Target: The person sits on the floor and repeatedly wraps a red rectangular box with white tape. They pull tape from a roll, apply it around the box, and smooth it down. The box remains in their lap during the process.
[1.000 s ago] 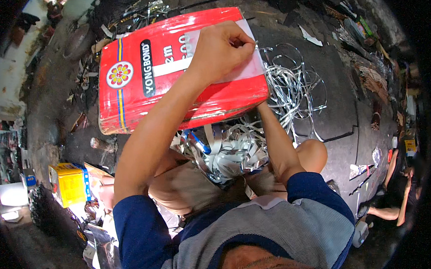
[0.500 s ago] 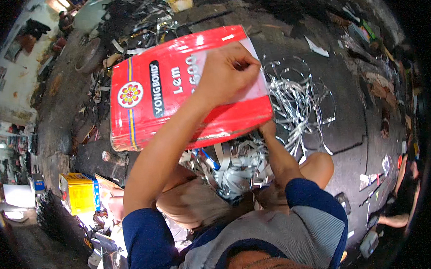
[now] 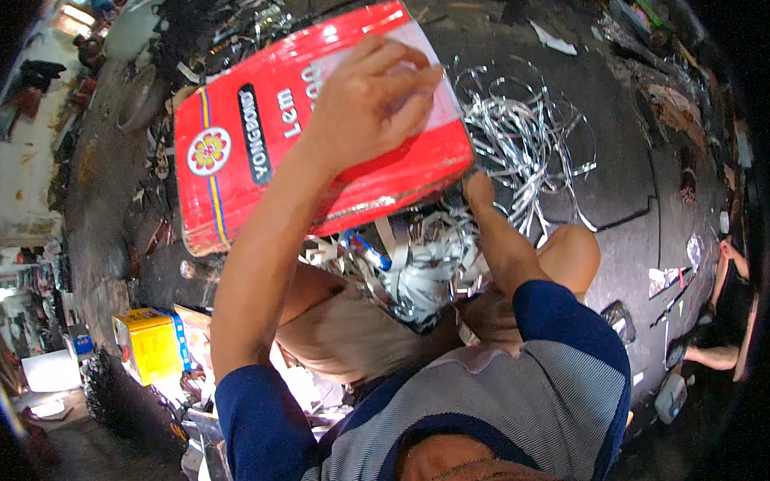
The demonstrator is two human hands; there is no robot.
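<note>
A red cardboard box point(image 3: 350, 199) with a flower emblem and a pale panel at its right end tilts above my lap. My left hand point(image 3: 367, 97) is over the pale panel, its fingers loosely bent and apart, with nothing visible between them. My right hand point(image 3: 478, 189) is at the box's lower right corner. Its fingers are hidden behind the box's edge. Beyond that corner a tangle of shiny silver strips point(image 3: 526, 142) lies on the dark floor. Another heap of whitish silver strips point(image 3: 420, 277) sits between my legs, partly under the box.
A yellow carton point(image 3: 147, 346) stands at my left. Scraps point(image 3: 251, 42) litter the floor beyond the box, and a white scrap point(image 3: 553, 38) lies at the far right. Another person's limbs point(image 3: 720, 356) show at the right edge.
The box has moved up and slightly left in view. My left hand went with it, and its fingers have loosened from a closed curl. My right hand appears higher in the picture.
</note>
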